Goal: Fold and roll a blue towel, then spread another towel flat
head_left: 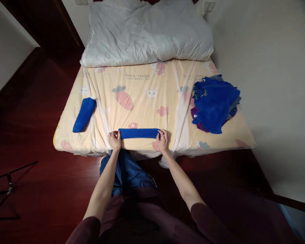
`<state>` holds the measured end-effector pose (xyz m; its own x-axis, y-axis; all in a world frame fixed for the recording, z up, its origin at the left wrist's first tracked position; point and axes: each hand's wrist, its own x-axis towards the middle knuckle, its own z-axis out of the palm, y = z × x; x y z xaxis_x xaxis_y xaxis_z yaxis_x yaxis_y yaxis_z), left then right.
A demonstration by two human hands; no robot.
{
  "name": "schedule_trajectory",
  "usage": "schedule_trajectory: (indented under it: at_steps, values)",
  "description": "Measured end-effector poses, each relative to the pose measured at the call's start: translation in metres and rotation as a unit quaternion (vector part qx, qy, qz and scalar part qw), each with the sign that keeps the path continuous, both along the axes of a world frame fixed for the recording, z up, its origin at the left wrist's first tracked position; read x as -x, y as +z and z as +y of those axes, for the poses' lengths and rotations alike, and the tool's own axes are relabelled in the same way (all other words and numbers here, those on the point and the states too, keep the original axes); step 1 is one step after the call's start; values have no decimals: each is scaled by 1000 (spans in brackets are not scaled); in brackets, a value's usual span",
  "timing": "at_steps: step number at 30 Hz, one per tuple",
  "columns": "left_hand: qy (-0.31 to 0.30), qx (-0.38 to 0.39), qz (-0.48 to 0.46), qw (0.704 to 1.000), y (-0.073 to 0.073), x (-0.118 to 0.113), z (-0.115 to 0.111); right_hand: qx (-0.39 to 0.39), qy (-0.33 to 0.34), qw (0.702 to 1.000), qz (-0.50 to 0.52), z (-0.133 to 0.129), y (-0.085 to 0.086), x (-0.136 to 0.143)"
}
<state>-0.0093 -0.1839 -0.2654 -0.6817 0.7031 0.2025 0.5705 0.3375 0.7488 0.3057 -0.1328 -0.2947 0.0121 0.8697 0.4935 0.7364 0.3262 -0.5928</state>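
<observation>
A blue cloth folded into a long narrow strip [139, 133] lies across the near part of the bed, running left to right. My left hand [115, 140] pinches its left end, thumb on top. At the opposite end, my right hand [163, 140] has its fingers closed on the cloth. To the left rests a blue folded bundle [84, 115] with a small white tag at its top. Over on the right sits a loose heap of clothes [216, 101], mostly blue with purple and grey pieces showing beneath.
The bed has a yellow sheet [142, 98] printed with rabbits and carrots, under thin bunched white fabric. A grey-white quilt [147, 34] is piled at the far end. A wall [269, 84] stands along the right side. Black stand legs [8, 186] are on the floor at left.
</observation>
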Motion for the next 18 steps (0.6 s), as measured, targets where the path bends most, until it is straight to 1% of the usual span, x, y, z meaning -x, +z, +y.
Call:
schedule_trajectory:
  at_steps: [3,5,7,8,10,12,13,14,16,17,18]
  values:
    - [3,17,-16,1000,4,3,7,-4,13,1000,-25,-1,5,-1]
    - [10,34,-40,999,10,6,12,-9,8,999,-32,-1,7,-1]
    - [30,44,-75,996,18,7,11,-12,1,999,-35,-1,8,-1]
    - [44,39,-91,994,22,6,8,-12,0,999,-36,-1,8,-1]
    - [76,10,-132,988,29,0,-7,-12,3,999,-37,-2,8,-2]
    - [87,-11,-219,972,34,-11,-27,-13,5,999,-38,-2,7,-2]
    - [80,-8,-295,952,36,-18,-37,-15,5,999,-37,-2,6,-3]
    - [68,4,-383,921,38,-25,-45,-17,5,999,-36,-2,6,-3]
    - [48,33,-529,847,41,-38,-52,-21,7,999,-34,-2,5,-4]
    - [45,41,-570,820,42,-43,-50,-23,7,999,-34,-2,5,-4]
    - [47,42,-592,803,44,-46,-46,-25,7,999,-35,-2,5,-4]
